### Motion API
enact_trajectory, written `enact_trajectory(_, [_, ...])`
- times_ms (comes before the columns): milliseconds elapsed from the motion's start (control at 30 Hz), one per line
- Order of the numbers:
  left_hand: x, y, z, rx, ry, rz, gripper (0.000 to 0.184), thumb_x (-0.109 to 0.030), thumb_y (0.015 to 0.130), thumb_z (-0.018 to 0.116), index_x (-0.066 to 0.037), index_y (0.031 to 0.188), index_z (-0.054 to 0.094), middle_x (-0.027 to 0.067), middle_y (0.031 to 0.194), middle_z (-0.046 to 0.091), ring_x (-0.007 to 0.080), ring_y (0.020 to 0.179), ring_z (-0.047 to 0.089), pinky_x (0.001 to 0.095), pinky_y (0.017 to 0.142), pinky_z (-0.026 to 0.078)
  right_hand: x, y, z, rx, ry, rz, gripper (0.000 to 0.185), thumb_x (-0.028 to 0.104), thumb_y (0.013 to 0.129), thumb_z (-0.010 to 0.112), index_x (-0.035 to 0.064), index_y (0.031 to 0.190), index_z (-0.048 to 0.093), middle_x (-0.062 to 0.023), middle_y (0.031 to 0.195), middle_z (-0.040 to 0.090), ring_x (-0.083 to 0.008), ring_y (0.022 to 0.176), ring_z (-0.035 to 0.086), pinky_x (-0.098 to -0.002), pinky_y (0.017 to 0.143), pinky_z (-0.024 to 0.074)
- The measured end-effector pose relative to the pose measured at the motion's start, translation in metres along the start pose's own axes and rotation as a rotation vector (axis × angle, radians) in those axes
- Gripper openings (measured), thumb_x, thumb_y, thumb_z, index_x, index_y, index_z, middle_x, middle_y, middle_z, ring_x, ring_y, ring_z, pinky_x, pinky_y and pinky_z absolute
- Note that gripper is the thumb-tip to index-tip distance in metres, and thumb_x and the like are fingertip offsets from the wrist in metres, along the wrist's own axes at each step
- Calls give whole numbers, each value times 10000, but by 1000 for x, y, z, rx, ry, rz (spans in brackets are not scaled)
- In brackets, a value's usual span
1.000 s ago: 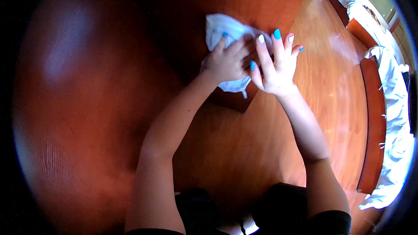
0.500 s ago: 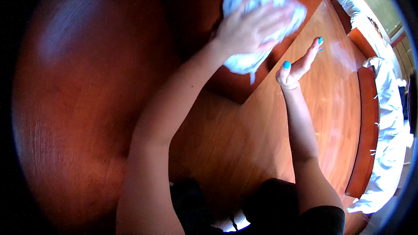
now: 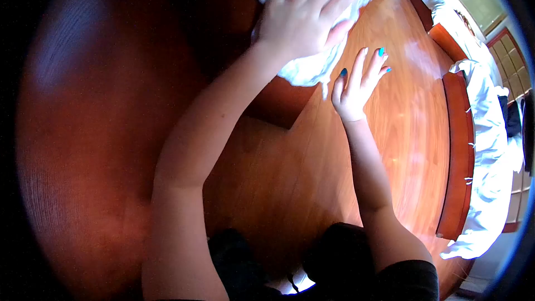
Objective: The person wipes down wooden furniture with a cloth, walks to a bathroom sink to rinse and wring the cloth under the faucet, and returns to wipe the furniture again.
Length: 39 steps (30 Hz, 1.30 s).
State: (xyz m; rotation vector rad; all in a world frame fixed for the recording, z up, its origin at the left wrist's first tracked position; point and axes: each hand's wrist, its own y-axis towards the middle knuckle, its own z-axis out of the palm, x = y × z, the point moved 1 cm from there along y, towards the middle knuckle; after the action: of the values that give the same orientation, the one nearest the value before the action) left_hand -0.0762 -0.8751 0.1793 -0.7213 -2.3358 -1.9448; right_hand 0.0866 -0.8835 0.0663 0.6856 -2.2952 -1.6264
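A crumpled pale blue-white cloth (image 3: 312, 71) lies against a reddish-brown wooden panel (image 3: 281, 100) at the top centre. On top of it, my left hand (image 3: 304, 19) presses down with its fingers spread, the fingertips blurred. A short strip of the cloth dangles at its lower edge. My right hand (image 3: 358, 86) is raised to the right of the cloth, apart from it, fingers spread and holding nothing. Blue and white nail polish shows on its fingers.
A large dark reddish-brown wooden surface (image 3: 100, 150) fills the left side. Wooden floor (image 3: 401, 134) spreads below and right. Along the right edge stands a low bed with a wooden frame (image 3: 458, 156) and white bedding (image 3: 486, 150).
My left hand moved up and right with the cloth, then slightly left. My right hand came away from beside the left one and now stands apart with fingers spread.
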Motion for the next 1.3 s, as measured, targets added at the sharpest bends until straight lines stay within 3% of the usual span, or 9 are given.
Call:
enact_trajectory(167, [-28, -95, 27, 16, 51, 369, 530, -426, 786, 471, -244, 1280, 418, -55, 1374, 340, 144, 1233, 338, 500, 998, 156, 2, -7, 8, -1, 65, 26, 585, 70, 713, 454, -71, 1269, 337, -290, 1367, 197, -460, 1286, 128, -588, 1010, 49])
enact_trajectory(267, [-26, -137, 26, 183, -143, 507, 479, -293, 834, 448, -186, 1299, 404, -72, 1370, 335, 85, 1255, 290, 282, 1030, 202, 15, -16, 9, 62, 142, -38, 544, 69, 719, 456, -84, 1235, 373, -295, 1335, 263, -461, 1265, 194, -617, 984, 120])
enact_trajectory(500, [2, -134, 24, 232, -131, 844, 416, -304, 839, 448, -194, 1240, 471, -32, 1298, 422, 115, 1227, 348, 341, 1047, 209, 40, -31, 8, 46, 233, -61, 553, 41, 692, 438, -99, 1224, 377, -312, 1307, 296, -494, 1234, 233, -631, 971, 132])
enact_trajectory(567, [18, -126, 26, 229, -110, 836, 430, -297, 822, 475, -204, 1242, 468, -10, 1311, 413, 127, 1215, 360, 344, 1052, 202, 46, -31, 8, 23, 221, -79, 567, 44, 683, 439, -99, 1228, 372, -314, 1308, 293, -496, 1239, 220, -631, 974, 119])
enact_trajectory(767, [89, -20, -19, 96, -146, 174, 668, -413, 658, 628, -200, 1261, 435, 68, 1302, 402, 243, 1211, 353, 523, 923, 251, 77, 0, 2, 17, 235, -89, 586, 97, 677, 450, -20, 1249, 407, -278, 1320, 309, -476, 1252, 212, -618, 985, 99])
enact_trajectory(833, [102, 3, -27, -25, -42, -24, 625, -336, 726, 564, -88, 1278, 404, 133, 1383, 293, 324, 1269, 264, 540, 1031, 108, 84, 12, -3, 59, 164, -126, 593, 129, 691, 457, 23, 1272, 399, -253, 1335, 306, -482, 1248, 212, -634, 969, 125])
enact_trajectory(1167, [87, -37, -18, -67, -54, -174, 592, -223, 768, 525, -14, 1294, 351, 209, 1363, 276, 393, 1263, 234, 494, 1040, 162, 75, 48, 14, 21, -97, -12, 498, 319, 812, 416, 138, 1275, 444, -169, 1378, 291, -372, 1322, 87, -557, 1010, -93])
enact_trajectory(1233, [98, -82, 1, -4, -89, -201, 563, -473, 702, 560, -275, 1221, 468, 5, 1322, 369, 271, 1250, 284, 630, 916, 180, 88, 47, 47, -30, -36, -61, 485, 311, 815, 390, 142, 1265, 460, -163, 1374, 303, -364, 1327, 69, -532, 1016, -112])
enact_trajectory(1300, [86, -121, 6, 65, -29, -5, 534, -465, 669, 593, -232, 1141, 503, 82, 1307, 381, 363, 1234, 272, 671, 906, 163, 88, 47, 48, -49, 27, -35, 475, 301, 817, 391, 145, 1260, 467, -166, 1370, 311, -366, 1327, 68, -521, 1015, -128])
